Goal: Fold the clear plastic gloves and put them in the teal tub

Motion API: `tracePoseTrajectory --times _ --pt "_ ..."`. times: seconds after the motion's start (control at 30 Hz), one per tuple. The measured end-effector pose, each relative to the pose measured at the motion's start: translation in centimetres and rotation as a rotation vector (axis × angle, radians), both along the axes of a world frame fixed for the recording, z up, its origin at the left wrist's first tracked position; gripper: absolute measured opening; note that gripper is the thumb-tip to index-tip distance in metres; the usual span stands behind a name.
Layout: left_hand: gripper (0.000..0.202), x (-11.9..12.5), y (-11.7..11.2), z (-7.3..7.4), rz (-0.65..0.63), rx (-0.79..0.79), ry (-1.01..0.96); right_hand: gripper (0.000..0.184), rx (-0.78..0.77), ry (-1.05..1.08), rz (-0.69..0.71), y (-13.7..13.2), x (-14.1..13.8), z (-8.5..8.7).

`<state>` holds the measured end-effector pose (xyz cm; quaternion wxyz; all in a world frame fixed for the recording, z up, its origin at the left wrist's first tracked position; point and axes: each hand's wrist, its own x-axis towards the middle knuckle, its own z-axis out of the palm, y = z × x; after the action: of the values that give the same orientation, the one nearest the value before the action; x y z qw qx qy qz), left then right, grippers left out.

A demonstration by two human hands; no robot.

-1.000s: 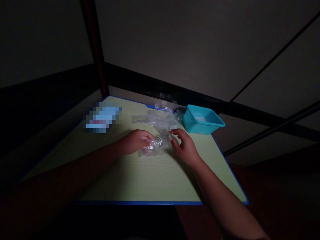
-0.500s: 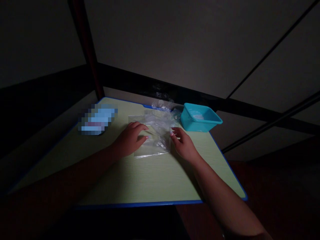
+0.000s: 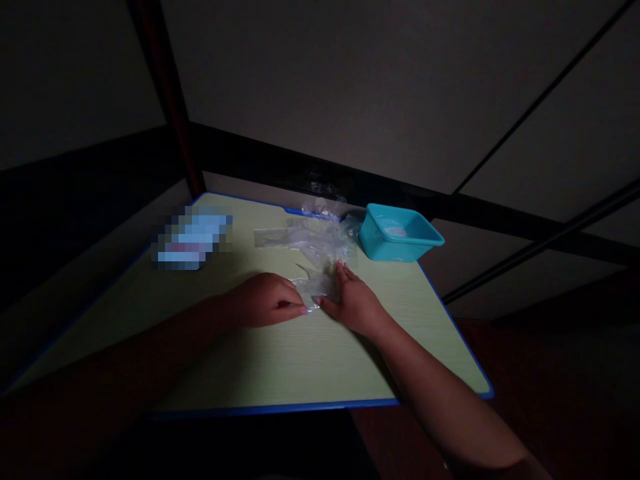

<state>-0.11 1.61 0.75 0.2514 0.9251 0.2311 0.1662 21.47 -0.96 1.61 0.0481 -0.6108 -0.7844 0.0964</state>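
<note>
A small clear plastic bag (image 3: 314,288) lies on the pale green table (image 3: 280,353) between my two hands. My left hand (image 3: 265,300) rests on the table with fingers curled, its fingertips pinching the bag's left edge. My right hand (image 3: 353,300) lies flat with fingers stretched out, pressing on the bag's right side. What is inside the bag cannot be made out in the dim light.
A heap of clear plastic bags (image 3: 313,239) lies behind my hands. A teal plastic tub (image 3: 397,233) stands at the back right. A blurred-out bluish object (image 3: 193,237) sits at the back left. The table has a blue edge; a dark post (image 3: 167,100) rises behind it.
Half a second ago the bag lay spread flat under my open hands. Now both hands have come closer together and nearer to me, and the bag looks folded smaller.
</note>
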Motion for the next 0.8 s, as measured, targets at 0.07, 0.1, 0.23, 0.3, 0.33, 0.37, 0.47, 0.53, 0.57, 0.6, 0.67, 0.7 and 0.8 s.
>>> tracePoseTrajectory --times 0.07,0.1,0.23,0.3,0.33,0.37,0.47,0.53,0.57,0.6,0.67,0.7,0.8 --pt "0.041 0.0 0.0 -0.1 -0.007 0.03 0.022 0.088 0.008 -0.009 0.016 0.0 -0.1 -0.3" --pt "0.043 -0.1 0.0 -0.1 -0.002 0.04 0.032 0.085 0.009 -0.014 0.018 0.0 -0.1 -0.4" --pt "0.048 -0.2 0.1 -0.1 0.027 0.033 0.068 0.083 -0.004 -0.028 0.009 -0.2 -0.3 -0.6" --pt "0.048 -0.2 0.1 0.0 0.037 0.024 0.086 0.086 -0.006 -0.021 0.015 -0.2 -0.3 -0.6" --pt "0.048 -0.1 0.1 0.0 0.04 0.02 0.086 0.087 -0.003 -0.018 0.016 -0.2 -0.3 -0.6" --pt "0.047 -0.1 0.1 0.1 0.038 0.013 0.078 0.087 0.002 -0.015 0.016 -0.1 -0.4 -0.7" --pt "0.045 -0.1 0.0 0.1 0.03 -0.014 0.034 0.083 0.021 -0.013 -0.003 0.0 -0.4 -0.7" --pt "0.045 -0.2 0.0 0.0 0.026 -0.004 0.032 0.08 0.031 -0.013 -0.026 0.1 -0.4 -0.7" --pt "0.046 -0.2 0.0 -0.1 0.022 0.009 0.043 0.079 0.035 -0.01 -0.037 0.1 -0.4 -0.7" --pt "0.047 -0.2 0.1 -0.1 0.016 0.023 0.053 0.078 0.041 -0.003 -0.048 0.1 -0.3 -0.7" --pt "0.048 -0.2 0.1 -0.1 0.01 0.039 0.066 0.078 0.054 0.027 -0.071 0.2 -0.1 -0.7" --pt "0.048 -0.2 0.0 0.0 0.007 0.04 0.068 0.079 0.057 0.052 -0.087 0.3 0.0 -0.7" --pt "0.048 -0.1 0.0 0.3 0.003 0.022 0.057 0.085 0.062 0.204 -0.149 0.9 1.1 -0.4"
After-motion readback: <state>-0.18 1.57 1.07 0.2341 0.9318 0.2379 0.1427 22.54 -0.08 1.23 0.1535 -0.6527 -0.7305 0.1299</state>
